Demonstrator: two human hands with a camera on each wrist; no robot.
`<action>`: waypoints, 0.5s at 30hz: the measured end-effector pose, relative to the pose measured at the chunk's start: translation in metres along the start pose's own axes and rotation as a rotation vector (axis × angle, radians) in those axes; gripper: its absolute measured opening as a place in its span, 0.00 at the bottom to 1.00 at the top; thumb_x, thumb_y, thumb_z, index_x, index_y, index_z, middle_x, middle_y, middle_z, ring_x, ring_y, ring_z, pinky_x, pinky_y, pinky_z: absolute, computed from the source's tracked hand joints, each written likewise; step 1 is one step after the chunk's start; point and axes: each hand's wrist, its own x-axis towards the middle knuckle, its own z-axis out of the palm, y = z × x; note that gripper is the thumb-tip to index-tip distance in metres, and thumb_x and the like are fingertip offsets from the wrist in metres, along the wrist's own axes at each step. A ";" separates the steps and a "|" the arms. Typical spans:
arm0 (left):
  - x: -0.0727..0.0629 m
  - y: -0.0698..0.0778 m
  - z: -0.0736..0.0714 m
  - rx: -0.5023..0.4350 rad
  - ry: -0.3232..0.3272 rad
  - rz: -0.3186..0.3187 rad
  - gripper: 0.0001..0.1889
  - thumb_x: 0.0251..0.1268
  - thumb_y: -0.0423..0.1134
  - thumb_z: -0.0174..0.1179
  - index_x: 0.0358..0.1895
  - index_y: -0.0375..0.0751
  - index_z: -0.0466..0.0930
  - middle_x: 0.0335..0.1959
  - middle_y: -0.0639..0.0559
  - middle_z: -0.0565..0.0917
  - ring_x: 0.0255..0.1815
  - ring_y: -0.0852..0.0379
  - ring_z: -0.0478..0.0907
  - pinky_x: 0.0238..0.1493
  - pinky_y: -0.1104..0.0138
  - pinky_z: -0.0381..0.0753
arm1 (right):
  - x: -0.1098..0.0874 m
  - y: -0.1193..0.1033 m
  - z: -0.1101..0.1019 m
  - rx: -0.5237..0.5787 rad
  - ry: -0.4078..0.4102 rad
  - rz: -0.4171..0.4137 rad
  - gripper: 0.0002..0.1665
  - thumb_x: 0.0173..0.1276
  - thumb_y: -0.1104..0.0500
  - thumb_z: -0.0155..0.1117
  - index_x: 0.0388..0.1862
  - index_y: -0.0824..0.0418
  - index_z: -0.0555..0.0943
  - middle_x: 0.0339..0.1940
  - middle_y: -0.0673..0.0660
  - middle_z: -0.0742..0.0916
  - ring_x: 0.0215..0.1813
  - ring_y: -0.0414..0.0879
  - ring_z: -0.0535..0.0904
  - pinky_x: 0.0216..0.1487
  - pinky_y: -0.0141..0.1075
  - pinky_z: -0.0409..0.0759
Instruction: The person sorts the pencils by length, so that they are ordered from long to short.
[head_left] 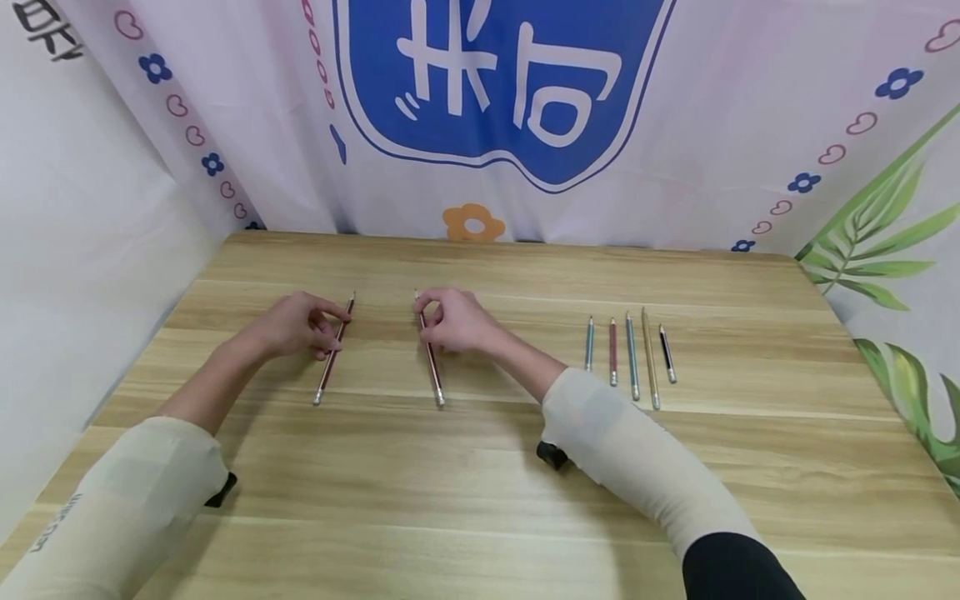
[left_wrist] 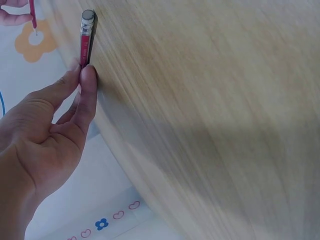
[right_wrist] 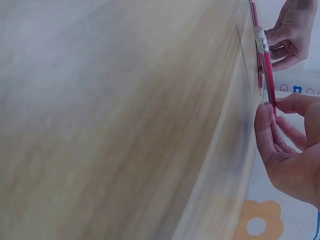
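Observation:
My left hand [head_left: 303, 325] pinches a dark red pencil [head_left: 327, 372] between thumb and fingers, on the left part of the table. Its white eraser end points toward me and its tip points away. A second red pencil [head_left: 432, 363] is pinched by my right hand [head_left: 456, 320], a short way to the right, eraser end also nearer me. In the left wrist view, the left pencil [left_wrist: 85, 45] shows a metal ferrule and grey-white eraser above the fingertips. The right wrist view shows the other pencil [right_wrist: 268, 70] between the right thumb and fingers.
Several pencils lie in a row at the right: a short teal one [head_left: 589, 343], a red one [head_left: 613, 354], a longer blue one [head_left: 632, 358], a gold one [head_left: 649, 362] and a short black one [head_left: 667, 355]. A printed curtain [head_left: 720, 150] hangs behind the wooden table [head_left: 420, 517].

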 end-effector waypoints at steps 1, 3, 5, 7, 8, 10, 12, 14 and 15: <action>0.000 0.000 0.000 0.000 0.000 0.001 0.24 0.64 0.20 0.66 0.62 0.16 0.74 0.28 0.42 0.85 0.26 0.52 0.83 0.30 0.63 0.87 | 0.001 0.000 0.001 0.012 -0.001 0.004 0.20 0.66 0.71 0.68 0.57 0.68 0.80 0.29 0.58 0.88 0.23 0.45 0.82 0.26 0.34 0.84; 0.000 -0.001 -0.001 -0.004 -0.002 0.001 0.24 0.64 0.20 0.66 0.62 0.16 0.73 0.29 0.41 0.85 0.26 0.52 0.83 0.30 0.63 0.87 | 0.002 -0.001 0.004 0.037 -0.006 0.010 0.20 0.66 0.72 0.67 0.57 0.69 0.80 0.29 0.59 0.88 0.24 0.45 0.83 0.28 0.36 0.86; 0.000 -0.001 -0.001 -0.008 -0.002 0.000 0.24 0.64 0.20 0.66 0.62 0.15 0.74 0.29 0.41 0.85 0.26 0.52 0.83 0.30 0.63 0.87 | 0.004 -0.002 0.005 0.051 -0.011 0.014 0.21 0.66 0.72 0.67 0.58 0.69 0.80 0.29 0.59 0.88 0.24 0.46 0.84 0.29 0.38 0.87; 0.000 -0.001 -0.001 -0.009 -0.001 -0.002 0.23 0.64 0.20 0.66 0.62 0.15 0.74 0.29 0.41 0.85 0.26 0.52 0.83 0.30 0.63 0.87 | 0.004 -0.003 0.007 0.049 -0.012 0.013 0.21 0.66 0.72 0.68 0.58 0.69 0.80 0.30 0.59 0.88 0.24 0.46 0.84 0.29 0.38 0.87; 0.000 -0.001 -0.001 -0.009 -0.001 -0.001 0.23 0.64 0.20 0.66 0.62 0.15 0.74 0.28 0.41 0.85 0.26 0.52 0.83 0.30 0.63 0.87 | 0.005 -0.004 0.007 0.048 -0.014 0.013 0.21 0.66 0.72 0.68 0.58 0.68 0.80 0.30 0.59 0.88 0.24 0.47 0.84 0.29 0.38 0.87; 0.000 -0.001 -0.001 -0.008 0.000 0.000 0.23 0.64 0.20 0.66 0.61 0.15 0.74 0.28 0.41 0.85 0.26 0.52 0.83 0.30 0.64 0.87 | 0.006 -0.004 0.009 0.046 -0.016 0.014 0.21 0.66 0.72 0.68 0.59 0.68 0.81 0.30 0.60 0.88 0.24 0.47 0.84 0.29 0.37 0.87; 0.000 -0.001 -0.001 -0.006 -0.001 0.000 0.23 0.64 0.20 0.66 0.62 0.15 0.74 0.29 0.41 0.85 0.26 0.52 0.83 0.30 0.64 0.87 | 0.007 -0.004 0.010 0.050 -0.020 0.017 0.21 0.67 0.72 0.68 0.59 0.68 0.80 0.31 0.60 0.89 0.25 0.47 0.84 0.29 0.36 0.86; 0.000 -0.001 -0.001 -0.005 -0.002 0.002 0.24 0.64 0.20 0.66 0.62 0.15 0.73 0.29 0.41 0.85 0.26 0.52 0.83 0.30 0.63 0.87 | 0.008 -0.004 0.011 0.061 -0.026 0.022 0.21 0.67 0.72 0.68 0.59 0.68 0.80 0.31 0.61 0.89 0.25 0.47 0.84 0.29 0.36 0.86; 0.000 0.000 -0.001 -0.006 -0.001 -0.001 0.24 0.64 0.20 0.66 0.62 0.16 0.74 0.29 0.41 0.85 0.26 0.52 0.83 0.30 0.63 0.87 | 0.009 -0.004 0.012 0.067 -0.028 0.025 0.21 0.67 0.72 0.67 0.59 0.69 0.80 0.31 0.61 0.89 0.25 0.47 0.84 0.29 0.36 0.86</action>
